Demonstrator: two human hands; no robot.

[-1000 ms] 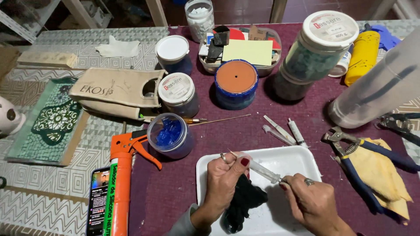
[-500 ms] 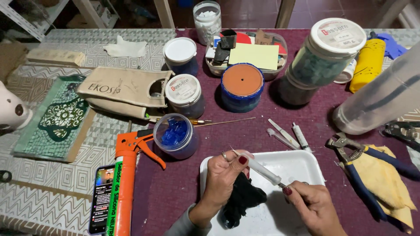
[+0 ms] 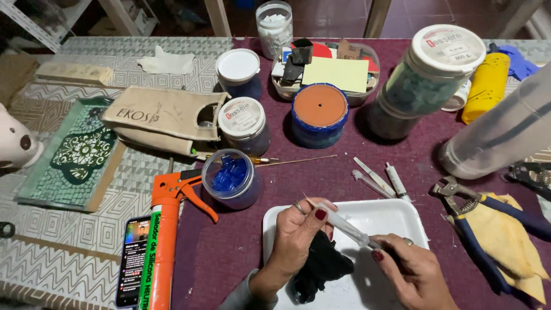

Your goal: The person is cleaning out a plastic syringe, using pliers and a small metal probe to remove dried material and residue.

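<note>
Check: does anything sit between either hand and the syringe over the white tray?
Nothing visible does. Left hand and right hand both grip the syringe directly, above the white tray; the black cloth lies below.

Work table (image 3: 241, 258) covered in maroon cloth and a grey patterned mat (image 3: 69, 229); beyond it, reddish-brown floor (image 3: 333, 14) and wooden furniture legs (image 3: 217, 17).

white tray (image 3: 402, 215), black cloth (image 3: 321, 267), orange caulk gun (image 3: 163, 229)

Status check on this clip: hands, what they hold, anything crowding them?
Left hand pinches the clear syringe near its tip, black cloth beneath. Right hand grips its plunger end. Both over the white tray. Blue-glass jar close by.
</note>
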